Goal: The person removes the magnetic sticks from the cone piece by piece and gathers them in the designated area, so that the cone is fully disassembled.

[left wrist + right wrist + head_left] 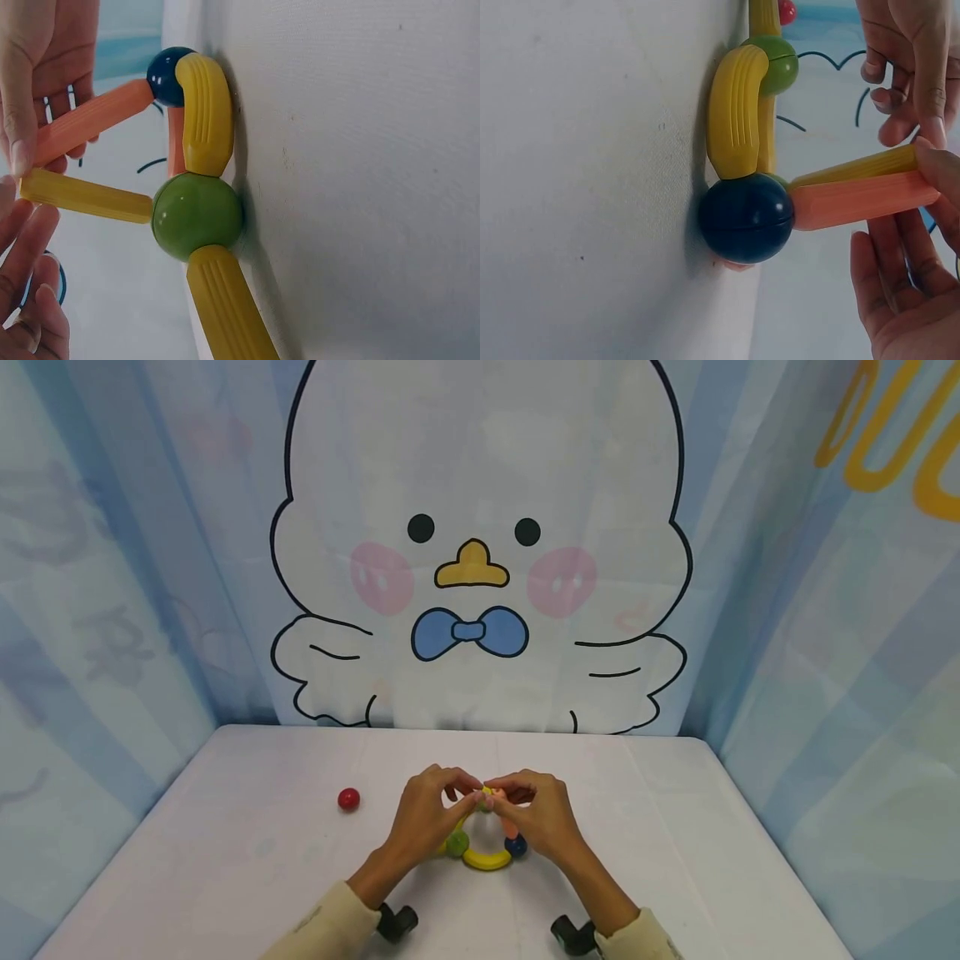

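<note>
My left hand (427, 810) pinches the upper end of a straight yellow stick (90, 197), whose lower end meets a green ball (196, 216). An orange stick (866, 199) is pinched near its top by my right hand (543, 810); it rises from a dark blue ball (746, 217). The tops of the two sticks come together between the fingertips, so both lean inward. Between the green and blue balls lies a curved yellow piece (487, 860) on the table. Another green ball sits farther back in the ring, partly hidden by the hands.
A loose red ball (348, 799) lies on the white table (225, 860), left of the ring. Another yellow stick (229, 307) extends outward from the near green ball. Behind the table hangs a curtain (480, 460) with a cartoon bird.
</note>
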Demonstrator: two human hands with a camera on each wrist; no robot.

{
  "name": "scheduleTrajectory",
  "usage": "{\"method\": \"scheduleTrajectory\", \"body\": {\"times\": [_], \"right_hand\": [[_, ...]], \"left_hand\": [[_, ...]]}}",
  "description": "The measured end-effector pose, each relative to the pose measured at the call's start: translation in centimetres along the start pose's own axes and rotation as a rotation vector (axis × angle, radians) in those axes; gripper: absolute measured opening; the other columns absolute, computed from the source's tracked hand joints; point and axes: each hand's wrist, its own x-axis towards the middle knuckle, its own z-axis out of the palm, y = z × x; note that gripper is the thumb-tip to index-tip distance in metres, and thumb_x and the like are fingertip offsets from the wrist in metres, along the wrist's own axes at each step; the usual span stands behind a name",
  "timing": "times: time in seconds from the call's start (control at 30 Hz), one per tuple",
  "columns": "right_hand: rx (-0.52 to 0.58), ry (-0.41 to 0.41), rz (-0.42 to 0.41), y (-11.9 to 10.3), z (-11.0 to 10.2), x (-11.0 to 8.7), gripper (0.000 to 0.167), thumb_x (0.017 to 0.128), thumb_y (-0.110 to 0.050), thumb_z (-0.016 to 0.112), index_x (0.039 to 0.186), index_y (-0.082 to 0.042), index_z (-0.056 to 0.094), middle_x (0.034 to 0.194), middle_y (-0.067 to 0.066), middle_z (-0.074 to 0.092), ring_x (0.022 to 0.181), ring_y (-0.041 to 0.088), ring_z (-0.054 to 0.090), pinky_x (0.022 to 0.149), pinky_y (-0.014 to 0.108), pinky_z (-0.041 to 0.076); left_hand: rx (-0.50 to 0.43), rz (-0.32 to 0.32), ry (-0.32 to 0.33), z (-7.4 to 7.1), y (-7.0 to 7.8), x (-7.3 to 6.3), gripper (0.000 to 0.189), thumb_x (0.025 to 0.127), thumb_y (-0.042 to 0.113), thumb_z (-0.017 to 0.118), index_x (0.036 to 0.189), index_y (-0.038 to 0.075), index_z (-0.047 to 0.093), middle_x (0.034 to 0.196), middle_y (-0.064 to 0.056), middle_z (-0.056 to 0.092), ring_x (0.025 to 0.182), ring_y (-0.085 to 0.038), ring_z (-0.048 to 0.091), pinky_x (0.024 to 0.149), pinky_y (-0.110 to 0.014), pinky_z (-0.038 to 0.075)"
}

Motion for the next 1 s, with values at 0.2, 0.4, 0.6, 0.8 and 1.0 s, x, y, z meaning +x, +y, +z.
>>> {"method": "scheduleTrajectory", "body": {"times": [0.2,0.4,0.6,0.8,1.0], "right_hand": [[0.006,-0.004,0.010,0.1,-0.1,0.0,0.022,0.087,-0.026,0.089,0.109,-0.024,0.084,0.099,-0.006,0.079,0.088,0.010,0.072,0.084,0.028,0.061],[0.023,-0.012,0.004,0.1,-0.4,0.0,0.023,0.088,-0.027,0.087,0.110,-0.021,0.084,0.101,-0.004,0.081,0.087,0.009,0.074,0.082,0.021,0.060],[0.034,-0.010,0.011,0.1,-0.8,-0.2,0.017,0.091,-0.020,0.084,0.107,-0.017,0.084,0.100,-0.001,0.082,0.086,0.011,0.076,0.080,0.019,0.060],[0.052,0.000,0.036,0.3,-1.0,-0.3,0.013,0.092,-0.017,0.082,0.106,-0.017,0.084,0.097,0.000,0.081,0.085,0.012,0.076,0.080,0.020,0.061],[0.062,0.012,0.031,0.3,-1.2,-0.4,0.013,0.092,-0.015,0.082,0.105,-0.017,0.084,0.097,0.001,0.081,0.084,0.012,0.075,0.079,0.021,0.062]], "left_hand": [[-0.009,-0.020,-0.005,0.2,0.1,0.3,0.010,0.095,0.029,0.082,0.100,0.020,0.081,0.083,0.010,0.073,0.081,-0.014,0.061,0.072,-0.023,0.047],[-0.024,-0.024,-0.011,0.2,0.1,0.3,0.009,0.094,0.028,0.083,0.098,0.020,0.081,0.083,0.009,0.074,0.080,-0.014,0.061,0.072,-0.023,0.048],[0.003,-0.011,-0.019,0.2,0.0,-0.1,0.010,0.092,0.028,0.085,0.097,0.020,0.081,0.085,0.009,0.077,0.081,-0.015,0.064,0.072,-0.021,0.049],[0.040,-0.002,-0.045,0.2,0.1,-0.8,0.011,0.090,0.027,0.086,0.098,0.021,0.082,0.086,0.011,0.077,0.079,-0.012,0.060,0.070,-0.021,0.047],[0.063,0.000,-0.091,0.3,0.0,-1.6,0.011,0.089,0.028,0.088,0.097,0.023,0.083,0.084,0.014,0.074,0.079,-0.008,0.057,0.068,-0.020,0.045]]}}
